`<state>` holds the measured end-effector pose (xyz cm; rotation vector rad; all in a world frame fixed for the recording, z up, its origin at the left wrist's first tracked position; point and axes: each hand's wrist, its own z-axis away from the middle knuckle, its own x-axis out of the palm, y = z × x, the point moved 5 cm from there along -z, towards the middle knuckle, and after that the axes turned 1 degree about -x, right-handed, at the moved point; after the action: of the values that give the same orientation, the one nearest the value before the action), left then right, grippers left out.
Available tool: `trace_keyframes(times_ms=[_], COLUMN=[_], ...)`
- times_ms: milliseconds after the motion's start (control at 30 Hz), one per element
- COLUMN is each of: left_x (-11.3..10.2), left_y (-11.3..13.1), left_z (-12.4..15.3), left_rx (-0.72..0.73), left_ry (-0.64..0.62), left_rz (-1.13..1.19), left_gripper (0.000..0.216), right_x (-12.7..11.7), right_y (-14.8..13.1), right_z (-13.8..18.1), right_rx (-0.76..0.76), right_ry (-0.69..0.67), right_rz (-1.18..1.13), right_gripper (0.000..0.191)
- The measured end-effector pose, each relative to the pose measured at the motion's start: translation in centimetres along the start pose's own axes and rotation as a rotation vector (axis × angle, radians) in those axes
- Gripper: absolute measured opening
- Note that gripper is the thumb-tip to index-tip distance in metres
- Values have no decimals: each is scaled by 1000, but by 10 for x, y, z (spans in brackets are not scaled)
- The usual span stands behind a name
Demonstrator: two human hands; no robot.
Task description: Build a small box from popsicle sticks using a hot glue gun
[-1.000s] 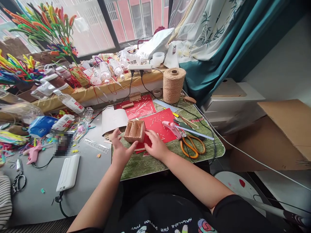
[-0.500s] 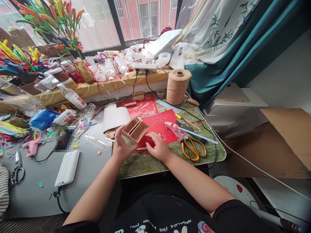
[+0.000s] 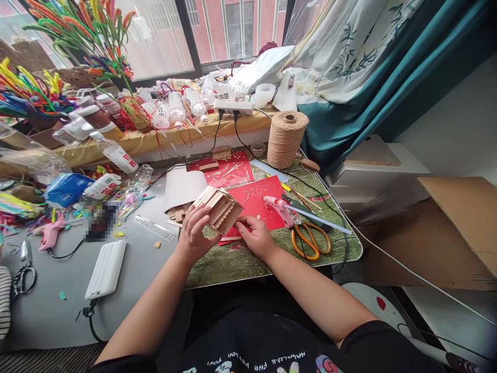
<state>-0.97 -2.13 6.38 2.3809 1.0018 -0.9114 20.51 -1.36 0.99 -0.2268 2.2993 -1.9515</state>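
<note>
A small box [image 3: 223,211] built from thin pale wooden strips is tilted over the table, its slatted faces turned up. My left hand [image 3: 195,231] is closed round its left side, fingers on top and thumb below. At the box's lower right edge, the fingers of my right hand [image 3: 254,235] are pinched together against it. Beneath lies a red sheet [image 3: 252,199] strewn with wood scraps. A pink glue gun [image 3: 280,207] with a long glue stick rests right of my right hand, near orange-handled scissors [image 3: 310,241].
Behind stands a big twine spool [image 3: 287,139]. A grey-white board [image 3: 185,186] covers wooden pieces left of the box. A clear ruler [image 3: 154,228], white power bank [image 3: 105,269] and second pink glue gun [image 3: 51,234] lie on the grey table. Bottles and a power strip [image 3: 234,107] line the sill.
The box has been turned over in my left hand, from its open compartments to its slatted outer faces. My right fingers have drawn together and come up to its edge.
</note>
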Motion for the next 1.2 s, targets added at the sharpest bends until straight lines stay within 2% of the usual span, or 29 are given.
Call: trace_keyframes(times_ms=[200,400,500,733,800,900,1067,1133,1200], left_x=[3,7,7,14,16,24,36,37,37], left_y=[6,13,11,6,3,-11,-35,-35,-28], left_z=[9,7,2,0,0,2,9,9,7], left_rx=[84,141,73,-115,-235,-548,-1057,-1148,-1162], left_ry=[94,90,84,47,62,75,142,108,25], left_rz=[19,75,133,386,490,760,1187,1319,1434], left_gripper=[104,105,111,107,110,110,79,68,61], right_x=[7,6,4,3,5,5,-12,-17,-15], right_y=[12,13,11,6,1,-4,-2,-3,-2], right_z=[-1,1,3,6,6,6,8,9,8], right_rx=[163,204,189,142,95,10,-129,-206,-242], right_ry=[-69,-102,-115,-144,-165,-122,178,245,189], right_rz=[-185,-169,-175,-217,-241,-215,-26,35,45], right_gripper=[52,60,60,52,46,36,25,35,53])
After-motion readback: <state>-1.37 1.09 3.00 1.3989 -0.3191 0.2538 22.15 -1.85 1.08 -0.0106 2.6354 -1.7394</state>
